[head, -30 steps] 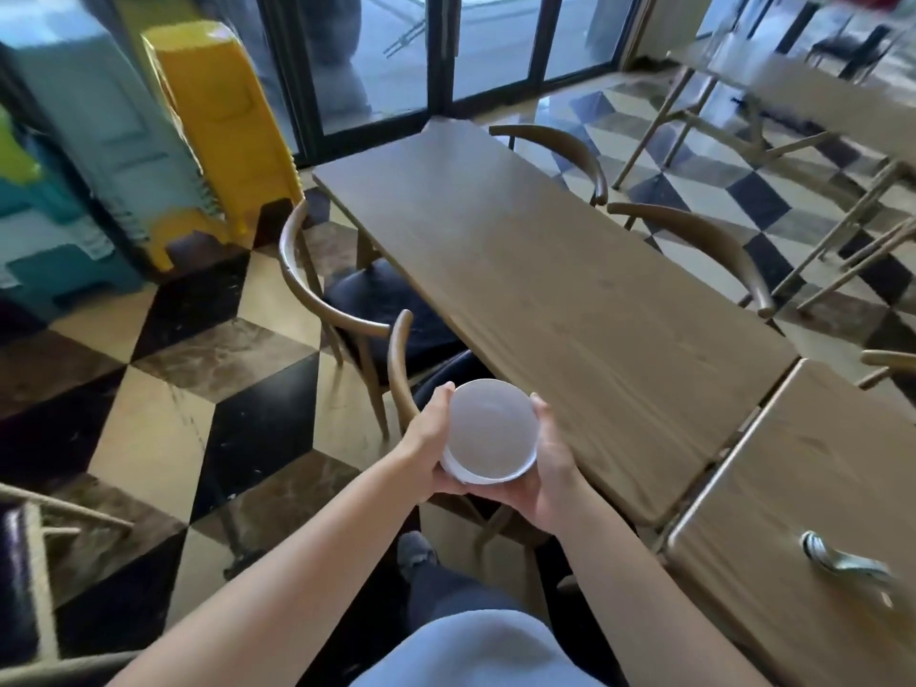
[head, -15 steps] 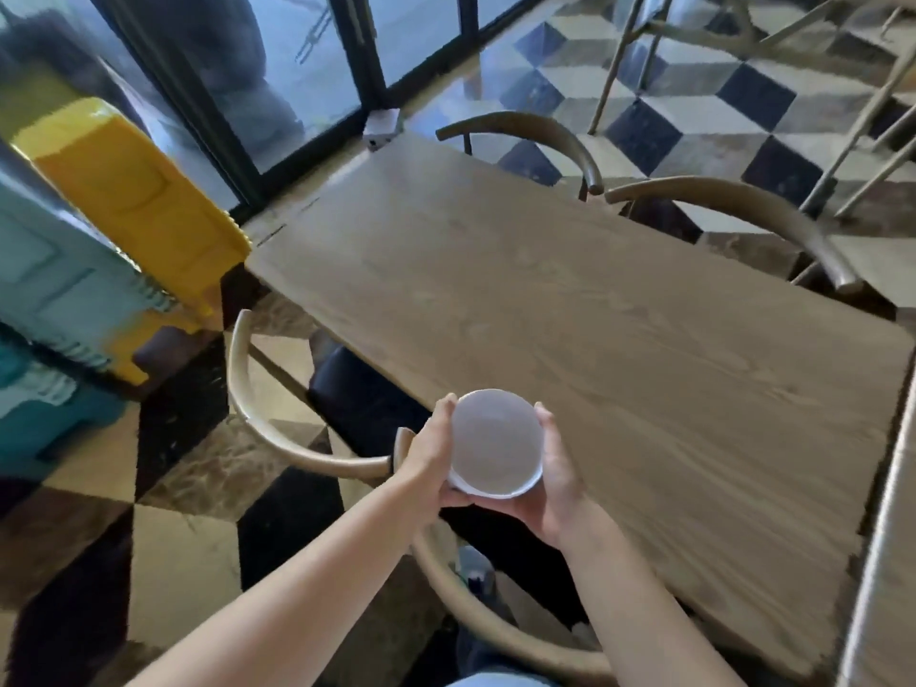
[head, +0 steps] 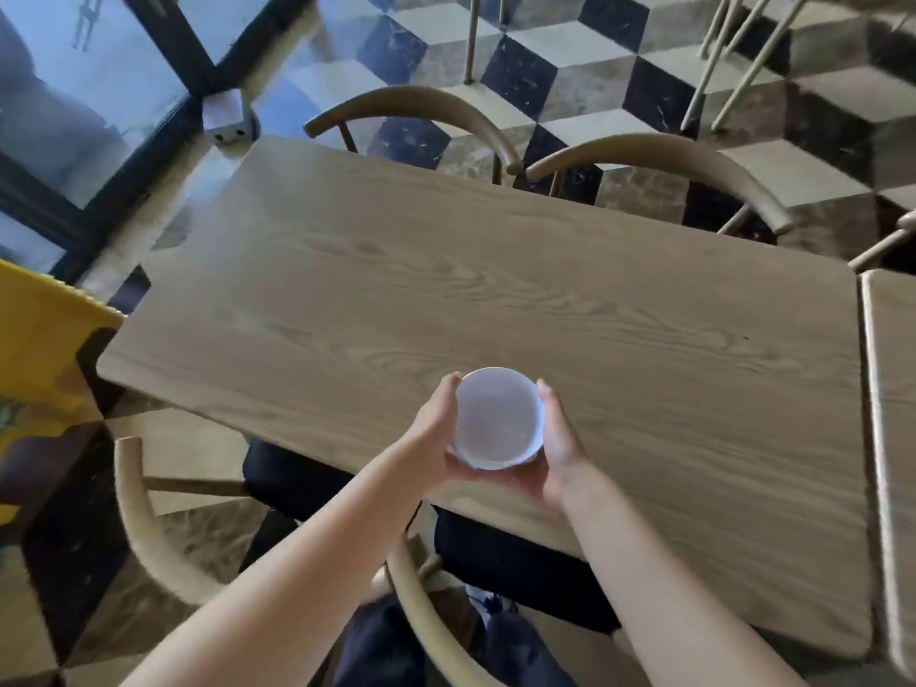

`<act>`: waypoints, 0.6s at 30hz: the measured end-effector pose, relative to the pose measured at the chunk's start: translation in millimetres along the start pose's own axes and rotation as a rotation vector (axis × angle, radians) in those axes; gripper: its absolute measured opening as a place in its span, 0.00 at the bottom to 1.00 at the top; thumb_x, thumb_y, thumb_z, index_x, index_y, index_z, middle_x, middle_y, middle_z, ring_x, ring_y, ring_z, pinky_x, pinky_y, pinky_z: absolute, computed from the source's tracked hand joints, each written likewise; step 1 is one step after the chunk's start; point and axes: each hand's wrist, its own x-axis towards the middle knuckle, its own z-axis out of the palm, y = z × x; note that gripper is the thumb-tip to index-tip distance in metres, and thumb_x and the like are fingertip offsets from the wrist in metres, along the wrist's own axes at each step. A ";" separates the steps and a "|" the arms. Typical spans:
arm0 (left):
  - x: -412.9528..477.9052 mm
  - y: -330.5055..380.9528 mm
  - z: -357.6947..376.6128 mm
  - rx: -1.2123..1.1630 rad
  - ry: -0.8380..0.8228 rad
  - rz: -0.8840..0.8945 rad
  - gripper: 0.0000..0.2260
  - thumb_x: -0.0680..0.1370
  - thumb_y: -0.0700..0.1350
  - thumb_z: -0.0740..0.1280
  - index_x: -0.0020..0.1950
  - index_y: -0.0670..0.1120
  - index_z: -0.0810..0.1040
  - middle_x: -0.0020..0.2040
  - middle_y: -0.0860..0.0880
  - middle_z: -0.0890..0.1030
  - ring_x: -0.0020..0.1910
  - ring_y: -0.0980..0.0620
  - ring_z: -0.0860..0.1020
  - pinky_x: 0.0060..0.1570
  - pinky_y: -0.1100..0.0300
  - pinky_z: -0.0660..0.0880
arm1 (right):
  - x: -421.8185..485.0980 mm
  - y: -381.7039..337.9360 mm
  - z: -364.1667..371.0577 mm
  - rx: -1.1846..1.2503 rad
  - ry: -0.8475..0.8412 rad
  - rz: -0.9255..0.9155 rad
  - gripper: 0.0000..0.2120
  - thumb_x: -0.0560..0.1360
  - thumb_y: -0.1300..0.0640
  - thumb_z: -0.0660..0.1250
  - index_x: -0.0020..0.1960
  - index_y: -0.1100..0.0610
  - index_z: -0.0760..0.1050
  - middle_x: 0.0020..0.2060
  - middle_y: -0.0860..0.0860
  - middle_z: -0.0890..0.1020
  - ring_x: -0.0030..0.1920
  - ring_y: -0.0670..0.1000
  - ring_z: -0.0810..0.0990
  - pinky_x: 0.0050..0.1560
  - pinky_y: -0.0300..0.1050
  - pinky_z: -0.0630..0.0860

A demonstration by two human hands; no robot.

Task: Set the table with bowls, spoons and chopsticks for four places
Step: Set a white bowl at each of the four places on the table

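A white bowl [head: 497,420], possibly a small stack, is held upright between both hands just above the near side of the wooden table [head: 495,290]. My left hand [head: 436,428] cups its left side with the thumb along the rim. My right hand [head: 557,446] cups the right side and reaches under it. No spoons or chopsticks are in view.
Two curved-back chairs [head: 421,104] stand at the far side and two [head: 143,518] at the near side, one right below my arms. A second table [head: 892,438] abuts on the right. Yellow plastic furniture [head: 34,349] sits at the left by the glass doors.
I have come closer to the table and now look down on it. The bowl, still held in both hands, has moved from beside the table edge to over the tabletop.
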 end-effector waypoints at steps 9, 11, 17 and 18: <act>70.7 101.7 -0.3 0.109 -0.204 0.070 0.18 0.73 0.62 0.68 0.56 0.52 0.77 0.58 0.42 0.76 0.51 0.34 0.81 0.40 0.32 0.81 | 66.0 -57.0 68.7 -0.006 0.131 -0.132 0.34 0.74 0.28 0.58 0.64 0.54 0.78 0.60 0.62 0.81 0.57 0.66 0.82 0.59 0.70 0.76; 87.1 113.5 -0.9 0.141 -0.228 0.108 0.20 0.73 0.64 0.67 0.58 0.52 0.78 0.59 0.43 0.77 0.52 0.36 0.81 0.45 0.31 0.81 | 78.2 -63.0 76.1 -0.006 0.144 -0.167 0.33 0.75 0.29 0.58 0.64 0.54 0.78 0.59 0.62 0.82 0.57 0.65 0.82 0.58 0.69 0.77; 99.4 127.7 -6.0 0.206 -0.320 0.154 0.18 0.76 0.65 0.63 0.57 0.56 0.79 0.58 0.46 0.80 0.54 0.39 0.83 0.51 0.34 0.81 | 87.5 -69.6 83.9 -0.083 0.256 -0.179 0.34 0.74 0.26 0.55 0.60 0.52 0.80 0.54 0.58 0.85 0.53 0.59 0.85 0.57 0.62 0.80; 98.6 127.6 -7.0 0.219 -0.323 0.158 0.17 0.76 0.65 0.63 0.56 0.56 0.80 0.58 0.46 0.81 0.54 0.39 0.83 0.52 0.34 0.81 | 85.7 -69.4 84.5 -0.110 0.270 -0.183 0.34 0.74 0.26 0.54 0.59 0.51 0.80 0.54 0.57 0.85 0.53 0.59 0.85 0.56 0.62 0.81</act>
